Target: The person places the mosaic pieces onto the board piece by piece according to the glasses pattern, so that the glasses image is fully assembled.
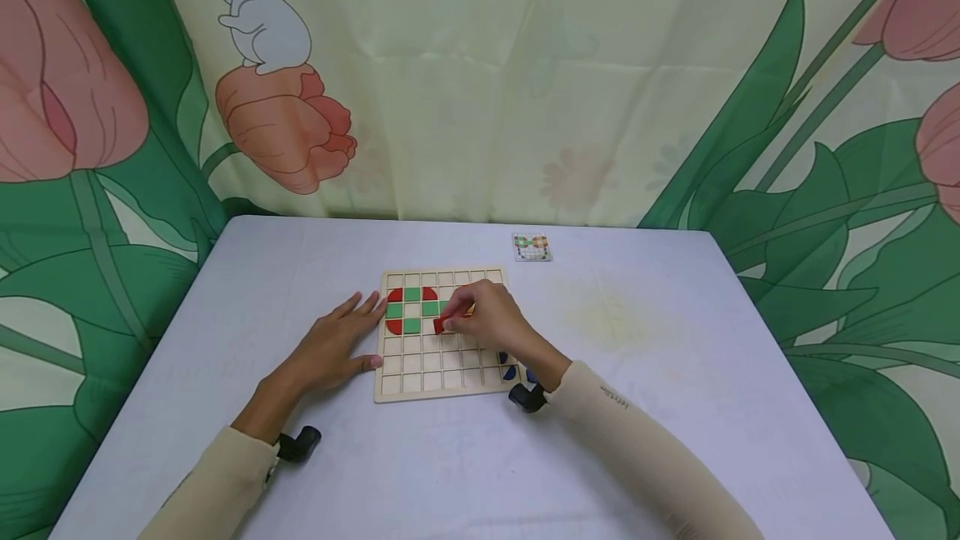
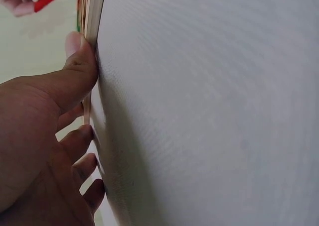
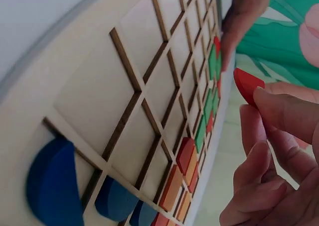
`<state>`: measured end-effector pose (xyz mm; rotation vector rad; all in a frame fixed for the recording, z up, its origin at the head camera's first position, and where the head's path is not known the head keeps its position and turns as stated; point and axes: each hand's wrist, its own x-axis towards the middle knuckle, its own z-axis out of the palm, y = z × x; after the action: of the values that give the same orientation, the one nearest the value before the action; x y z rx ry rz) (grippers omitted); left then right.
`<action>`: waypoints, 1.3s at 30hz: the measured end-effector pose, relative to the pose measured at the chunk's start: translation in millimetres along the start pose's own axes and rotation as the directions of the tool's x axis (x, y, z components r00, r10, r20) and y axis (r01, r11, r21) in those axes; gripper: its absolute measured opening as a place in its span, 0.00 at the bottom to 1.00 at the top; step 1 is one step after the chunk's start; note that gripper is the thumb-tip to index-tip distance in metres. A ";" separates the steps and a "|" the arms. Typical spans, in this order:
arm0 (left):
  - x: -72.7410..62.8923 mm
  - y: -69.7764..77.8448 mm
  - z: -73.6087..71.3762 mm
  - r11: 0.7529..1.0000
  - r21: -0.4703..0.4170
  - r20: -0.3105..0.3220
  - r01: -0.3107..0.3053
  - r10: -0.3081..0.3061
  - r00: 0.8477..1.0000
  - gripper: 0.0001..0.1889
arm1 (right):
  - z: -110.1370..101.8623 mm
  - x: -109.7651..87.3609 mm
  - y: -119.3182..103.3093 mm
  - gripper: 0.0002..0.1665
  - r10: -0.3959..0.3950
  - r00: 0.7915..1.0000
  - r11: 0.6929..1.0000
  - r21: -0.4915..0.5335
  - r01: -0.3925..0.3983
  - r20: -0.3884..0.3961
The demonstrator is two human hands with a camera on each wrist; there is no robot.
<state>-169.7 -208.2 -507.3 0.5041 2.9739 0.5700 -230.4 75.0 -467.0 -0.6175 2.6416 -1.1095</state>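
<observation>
My right hand [image 1: 495,317] pinches a small red piece with a curved side [image 3: 247,85] between thumb and fingers, above a wooden grid board [image 1: 412,393]. The left hand [image 1: 336,347] lies along the board's left edge, its fingers spread and the thumb touching the side. In the board's upper left cells, green squares [image 1: 412,294] alternate with red rounded pieces [image 1: 394,327]. Orange pieces [image 3: 171,187] and another red piece [image 3: 185,155] sit in cells on the right side, which the right hand partly hides in the head view.
Several blue rounded pieces [image 3: 54,178] lie by the board's right side and lower right corner. A small card with a coloured grid pattern [image 1: 532,247] lies behind the board. The white table [image 1: 637,457] meets a printed curtain [image 1: 480,107] at the back.
</observation>
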 end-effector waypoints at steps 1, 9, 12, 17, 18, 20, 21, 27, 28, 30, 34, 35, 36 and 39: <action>0.2 -0.2 0.1 1.000 0.001 0.001 0.001 -0.001 1.000 0.51 | 2.3 3.2 -0.7 0.04 0.009 1.000 1.000 -0.022 -0.009 0.002; 1.0 -0.6 0.4 1.000 -0.009 -0.002 -0.002 0.002 1.000 0.51 | 15.1 18.6 -4.7 0.09 0.072 0.997 0.981 -0.179 -0.070 0.004; 1.1 -0.6 -0.3 1.000 -0.004 0.000 -0.004 0.004 1.000 0.51 | 15.9 20.7 -7.8 0.09 0.079 0.997 0.975 -0.209 -0.077 0.005; 1.5 -1.3 -1.3 1.000 0.000 0.008 0.000 0.000 1.000 0.51 | 17.8 22.8 -10.8 0.07 0.077 0.997 0.966 -0.247 -0.070 0.021; 1.5 -1.2 -1.5 1.000 0.000 0.009 0.001 -0.001 1.000 0.51 | 18.4 23.1 -11.0 0.07 0.077 0.997 0.967 -0.247 -0.068 0.028; 1.2 -1.3 -1.8 1.000 -0.002 0.009 0.002 -0.002 1.000 0.51 | 19.5 23.7 -11.1 0.06 0.073 0.996 0.967 -0.246 -0.061 0.042; 1.2 -1.4 -1.8 1.000 -0.003 0.009 0.001 -0.001 1.000 0.51 | 20.2 24.1 -11.0 0.06 0.068 0.997 0.968 -0.247 -0.055 0.045; 1.0 -1.5 -1.7 1.000 -0.007 0.004 0.002 -0.002 1.000 0.51 | 23.9 27.9 -12.2 0.05 0.020 0.999 0.966 -0.259 -0.007 0.044; 0.9 -1.4 -1.7 1.000 -0.010 0.004 0.003 -0.003 1.000 0.51 | 24.2 28.4 -12.6 0.05 0.017 0.999 0.966 -0.259 -0.005 0.046; 0.7 -1.6 -1.7 1.000 -0.011 0.006 0.002 -0.002 1.000 0.51 | 25.0 29.7 -12.5 0.05 0.016 0.999 0.966 -0.260 -0.004 0.046; 0.3 -2.0 -1.6 1.000 -0.012 0.009 0.000 0.000 1.000 0.51 | 26.4 30.5 -11.6 0.04 0.008 0.999 0.964 -0.266 0.005 0.049; 0.3 -2.0 -1.6 1.000 -0.013 0.009 -0.001 0.001 1.000 0.51 | 26.5 30.4 -11.0 0.04 0.005 0.999 0.963 -0.269 0.008 0.048; 0.3 -2.0 -1.6 1.000 -0.014 0.008 -0.003 0.003 1.000 0.51 | 26.1 29.9 -10.6 0.04 0.003 0.999 0.963 -0.268 0.010 0.048; 0.4 -1.7 -1.5 1.000 -0.017 0.005 -0.002 0.002 1.000 0.51 | 22.8 27.0 -9.5 0.04 0.003 0.999 0.968 -0.249 0.009 0.050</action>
<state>-170.8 -210.1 -506.5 0.5065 2.9616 0.5926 -243.7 42.3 -476.8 -0.6853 2.7587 -0.7558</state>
